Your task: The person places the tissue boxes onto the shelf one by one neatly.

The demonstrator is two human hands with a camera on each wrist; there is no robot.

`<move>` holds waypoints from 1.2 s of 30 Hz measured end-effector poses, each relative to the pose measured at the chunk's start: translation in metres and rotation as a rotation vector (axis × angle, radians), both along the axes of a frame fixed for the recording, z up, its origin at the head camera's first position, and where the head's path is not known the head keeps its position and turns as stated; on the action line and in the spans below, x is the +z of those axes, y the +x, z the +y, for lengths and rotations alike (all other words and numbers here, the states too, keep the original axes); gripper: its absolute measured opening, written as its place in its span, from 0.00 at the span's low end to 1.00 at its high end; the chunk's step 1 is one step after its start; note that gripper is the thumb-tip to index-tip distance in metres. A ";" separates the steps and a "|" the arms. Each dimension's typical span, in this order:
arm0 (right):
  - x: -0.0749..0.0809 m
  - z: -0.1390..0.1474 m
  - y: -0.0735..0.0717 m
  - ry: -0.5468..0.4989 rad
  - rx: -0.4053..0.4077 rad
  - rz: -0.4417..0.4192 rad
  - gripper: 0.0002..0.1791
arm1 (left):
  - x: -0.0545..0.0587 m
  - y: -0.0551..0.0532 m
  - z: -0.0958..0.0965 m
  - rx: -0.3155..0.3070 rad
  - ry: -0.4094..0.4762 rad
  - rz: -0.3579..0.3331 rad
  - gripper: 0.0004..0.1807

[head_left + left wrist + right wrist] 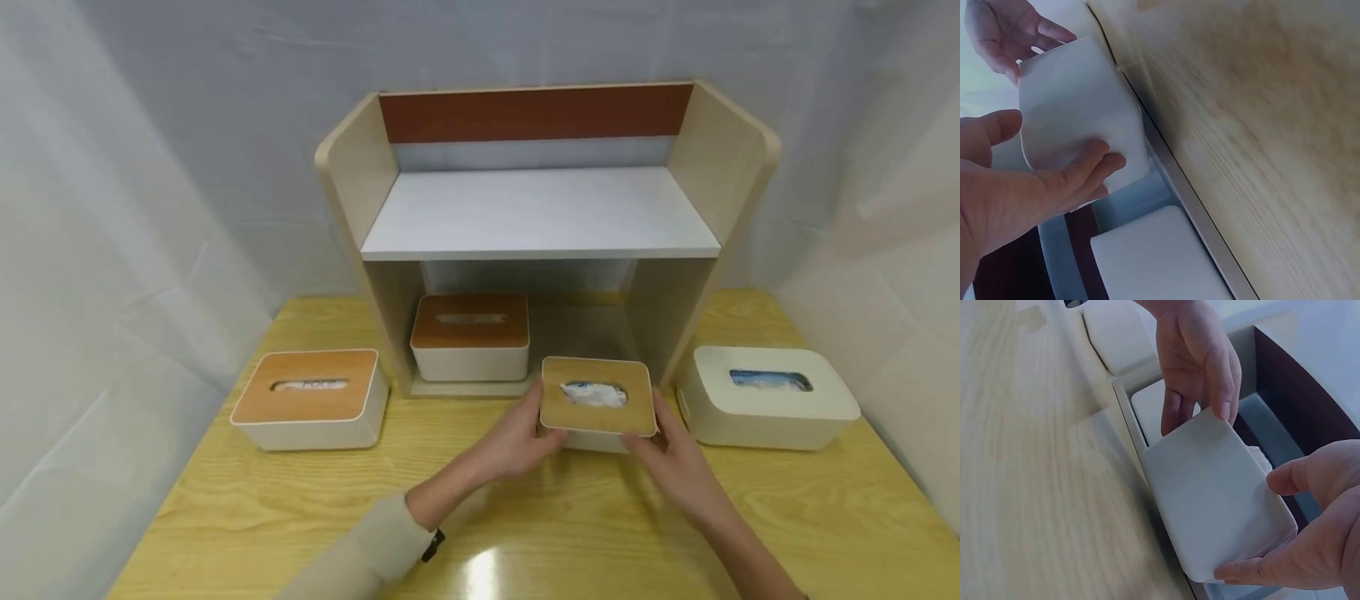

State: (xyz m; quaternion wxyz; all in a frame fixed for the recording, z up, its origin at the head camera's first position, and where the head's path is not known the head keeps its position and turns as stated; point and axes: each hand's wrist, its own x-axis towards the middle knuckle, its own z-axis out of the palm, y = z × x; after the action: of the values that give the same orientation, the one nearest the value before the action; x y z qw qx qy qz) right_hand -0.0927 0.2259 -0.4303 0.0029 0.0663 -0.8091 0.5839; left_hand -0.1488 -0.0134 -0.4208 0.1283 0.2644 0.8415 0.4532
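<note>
Both hands hold a small white tissue box (600, 421) with a light wooden lid, white tissue showing in its oval slot. My left hand (517, 437) grips its left side, thumb at the near edge. My right hand (678, 467) grips the opposite side, its thumb also at the near edge. In the head view the box overlaps the front edge of the shelf unit's lower compartment, on the right. The left wrist view shows the fingers (1088, 165) along the box's wall; in the right wrist view, the box's plain white front (1216, 494) faces the camera.
A brown-lidded tissue box (470, 360) stands inside the lower left of the shelf unit (540, 253). An orange-lidded tissue box (322, 432) is on the wooden table (247, 517) at left. An all-white tissue box (765, 425) stands at right.
</note>
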 end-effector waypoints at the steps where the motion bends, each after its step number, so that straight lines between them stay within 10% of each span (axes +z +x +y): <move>1: 0.000 0.000 -0.003 0.004 0.000 0.000 0.43 | -0.001 -0.003 0.001 0.008 0.009 0.003 0.49; 15: 0.001 0.006 -0.032 0.005 -0.023 -0.100 0.43 | -0.003 -0.022 0.006 0.077 0.010 -0.042 0.48; 22: 0.001 0.006 -0.041 -0.092 -0.177 -0.173 0.38 | -0.004 -0.031 0.006 0.133 0.062 -0.075 0.45; 36: 0.000 0.007 -0.020 -0.047 -0.131 -0.132 0.36 | -0.009 -0.015 0.011 0.236 0.220 -0.106 0.32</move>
State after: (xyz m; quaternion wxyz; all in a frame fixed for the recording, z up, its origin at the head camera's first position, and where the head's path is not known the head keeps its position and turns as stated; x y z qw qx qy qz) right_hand -0.1130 0.2329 -0.4305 -0.0108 -0.0257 -0.7964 0.6042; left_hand -0.1640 -0.0020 -0.4300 0.0889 0.1519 0.8041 0.5679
